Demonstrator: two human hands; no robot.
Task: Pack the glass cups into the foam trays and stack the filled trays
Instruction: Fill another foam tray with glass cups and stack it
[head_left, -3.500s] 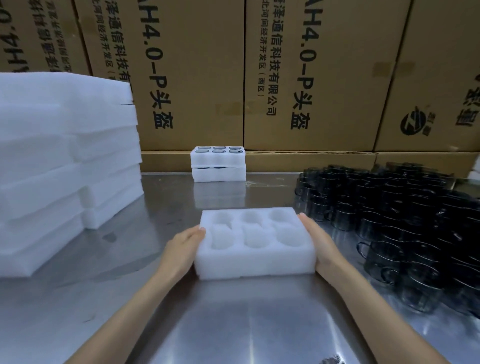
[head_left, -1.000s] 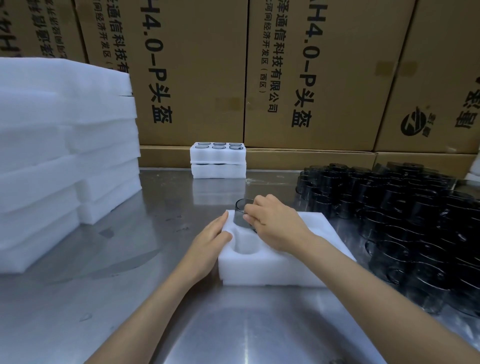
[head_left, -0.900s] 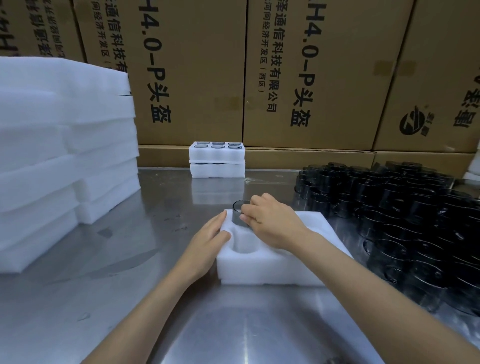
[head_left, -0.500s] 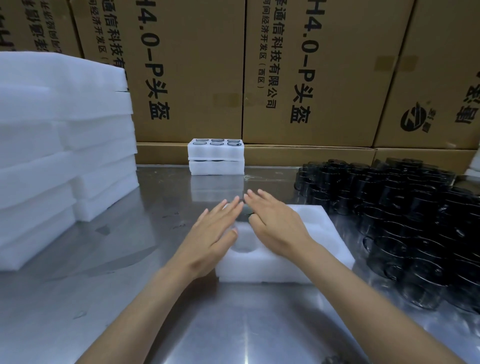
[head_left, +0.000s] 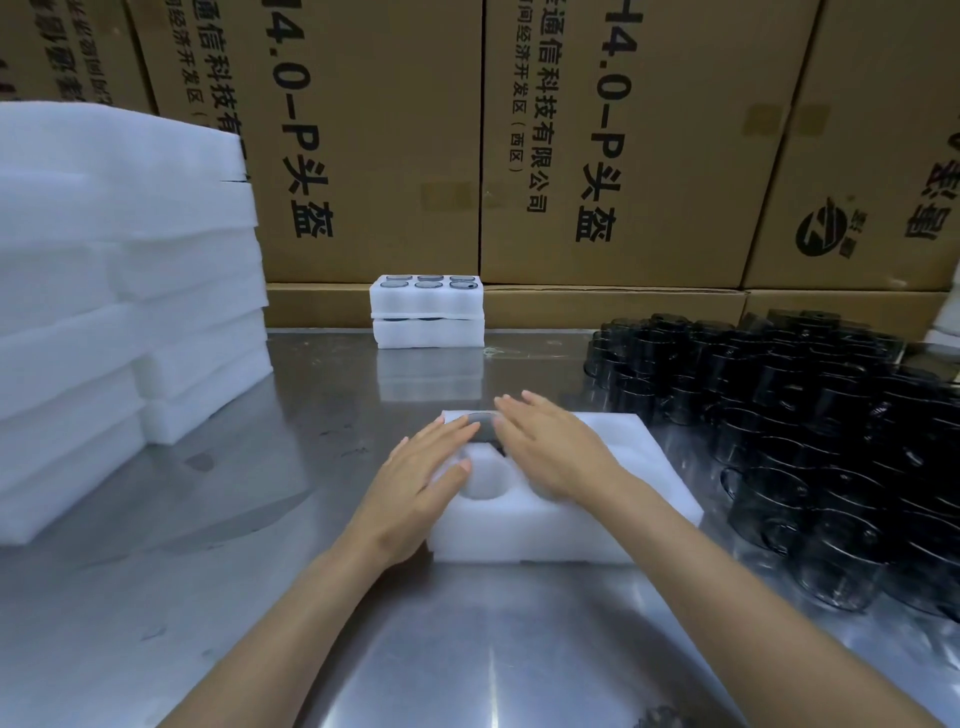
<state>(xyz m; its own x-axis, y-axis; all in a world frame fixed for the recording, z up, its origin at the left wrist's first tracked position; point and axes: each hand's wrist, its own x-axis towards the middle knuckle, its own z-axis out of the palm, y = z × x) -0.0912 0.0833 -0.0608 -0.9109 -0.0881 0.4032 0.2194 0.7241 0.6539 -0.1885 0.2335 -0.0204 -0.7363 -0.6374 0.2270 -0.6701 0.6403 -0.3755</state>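
A white foam tray lies on the steel table in front of me. One dark glass cup sits in its far left hole, its rim showing between my hands. My left hand lies flat with straight fingers on the tray's left side, next to the cup. My right hand rests flat over the tray's middle, fingers straight and touching the cup's right edge. The near left hole is bare; the other holes are hidden under my right hand.
Many dark glass cups crowd the table's right side. Two filled foam trays are stacked at the back centre. A tall pile of foam trays stands at the left. Cardboard boxes wall the back.
My right hand set the cup into the far left hole and let it go. Both hands opened flat and now lie over the tray beside the seated cup.
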